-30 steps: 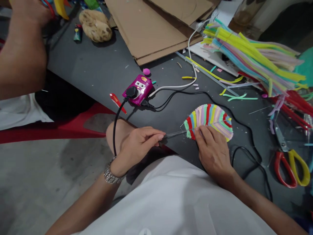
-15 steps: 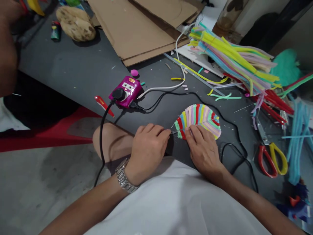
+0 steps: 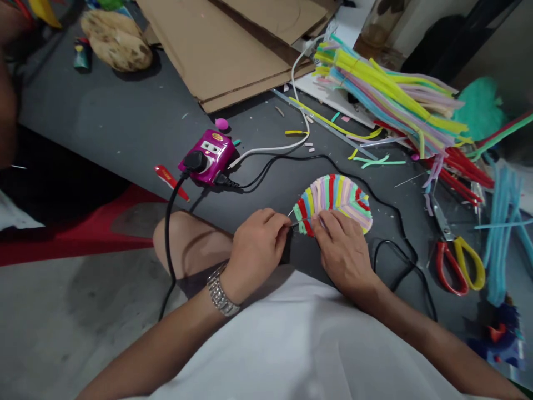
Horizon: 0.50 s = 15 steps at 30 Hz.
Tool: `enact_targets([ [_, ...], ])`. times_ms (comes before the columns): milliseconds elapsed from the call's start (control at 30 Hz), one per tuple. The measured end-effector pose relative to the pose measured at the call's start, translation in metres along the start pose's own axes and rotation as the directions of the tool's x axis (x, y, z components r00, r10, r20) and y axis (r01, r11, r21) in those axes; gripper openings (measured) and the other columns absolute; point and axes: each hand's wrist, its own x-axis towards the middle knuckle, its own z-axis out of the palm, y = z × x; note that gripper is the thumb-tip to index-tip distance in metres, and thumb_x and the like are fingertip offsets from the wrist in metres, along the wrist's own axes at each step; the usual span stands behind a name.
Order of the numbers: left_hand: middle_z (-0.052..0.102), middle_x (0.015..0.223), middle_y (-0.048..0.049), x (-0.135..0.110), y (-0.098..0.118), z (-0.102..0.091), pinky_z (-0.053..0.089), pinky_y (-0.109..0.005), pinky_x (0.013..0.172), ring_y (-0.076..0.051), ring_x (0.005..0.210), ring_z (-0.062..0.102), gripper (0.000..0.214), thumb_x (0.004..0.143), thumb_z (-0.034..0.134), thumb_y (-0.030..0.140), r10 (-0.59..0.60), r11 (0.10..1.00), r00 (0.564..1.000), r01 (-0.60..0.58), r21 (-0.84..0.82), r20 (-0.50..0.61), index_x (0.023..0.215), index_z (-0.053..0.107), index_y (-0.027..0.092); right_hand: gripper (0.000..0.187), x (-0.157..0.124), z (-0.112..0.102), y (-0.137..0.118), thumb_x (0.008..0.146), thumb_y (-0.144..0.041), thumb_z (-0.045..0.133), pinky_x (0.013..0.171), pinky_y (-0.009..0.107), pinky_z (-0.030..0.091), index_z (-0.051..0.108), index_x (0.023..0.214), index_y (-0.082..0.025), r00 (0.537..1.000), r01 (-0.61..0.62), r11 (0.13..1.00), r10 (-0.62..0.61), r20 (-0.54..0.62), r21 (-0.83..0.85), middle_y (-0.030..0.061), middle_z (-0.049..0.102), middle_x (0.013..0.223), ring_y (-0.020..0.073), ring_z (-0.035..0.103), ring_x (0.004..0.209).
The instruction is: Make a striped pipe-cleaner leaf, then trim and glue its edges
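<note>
A fan-shaped piece [image 3: 335,197] made of striped pipe cleaners in red, yellow, pink, green and blue lies on the dark grey table [image 3: 137,122]. My left hand [image 3: 258,247] is closed, pinching a thin metal wire [image 3: 292,222] at the piece's left tip. My right hand [image 3: 343,250] rests on the piece's lower edge with fingers pressed down on it, holding it flat.
A magenta power strip [image 3: 207,155] with black and white cables sits left of the piece. Red and yellow scissors [image 3: 458,261] lie at right, below a bundle of coloured pipe cleaners [image 3: 387,91]. Cardboard sheets [image 3: 237,50] lie behind. Another person's arm [image 3: 6,111] shows at far left.
My left hand has slid right along the wire until its fingertips reach the piece's tip. The view has shifted, so everything sits further left.
</note>
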Motion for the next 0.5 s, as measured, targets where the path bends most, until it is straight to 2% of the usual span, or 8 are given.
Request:
enact_targets([
  [133, 0.068, 0.09, -0.004, 0.006, 0.002, -0.008, 0.048, -0.034, 0.078, -0.02, 0.086, 0.063, 0.014, 0.096, 0.057, 0.016, -0.069, 0.995, 0.994, 0.074, -0.065, 0.081, 0.098, 0.071, 0.018, 0.037, 0.0, 0.0, 0.001, 0.095, -0.007, 0.048, 0.096, 0.043, 0.043, 0.064, 0.129, -0.007, 1.0, 0.006, 1.0, -0.006, -0.002, 0.002, 0.0158, 0.067, 0.127, 0.0309, 0.053, 0.116],
  [333, 0.069, 0.085, -0.0037, 0.02, 0.006, -0.014, 0.042, -0.034, 0.071, -0.021, 0.08, 0.064, 0.014, 0.091, 0.058, 0.018, -0.174, 0.985, 0.962, 0.172, 0.029, 0.208, 0.089, 0.072, 0.019, 0.037, -0.001, 0.001, 0.002, 0.095, -0.008, 0.048, 0.096, 0.044, 0.043, 0.064, 0.129, -0.007, 1.0, -0.001, 1.0, 0.001, 0.007, 0.019, 0.0169, 0.066, 0.128, 0.0316, 0.051, 0.118],
  [500, 0.073, 0.081, -0.0017, 0.031, 0.006, -0.022, 0.037, -0.031, 0.064, -0.019, 0.07, 0.062, 0.012, 0.089, 0.06, 0.022, -0.234, 0.971, 0.926, 0.237, 0.028, 0.296, 0.087, 0.072, 0.021, 0.036, 0.0, 0.001, 0.002, 0.095, -0.008, 0.049, 0.094, 0.043, 0.042, 0.064, 0.128, -0.008, 1.0, -0.014, 0.999, 0.013, 0.005, 0.033, 0.0163, 0.067, 0.126, 0.0308, 0.052, 0.116],
])
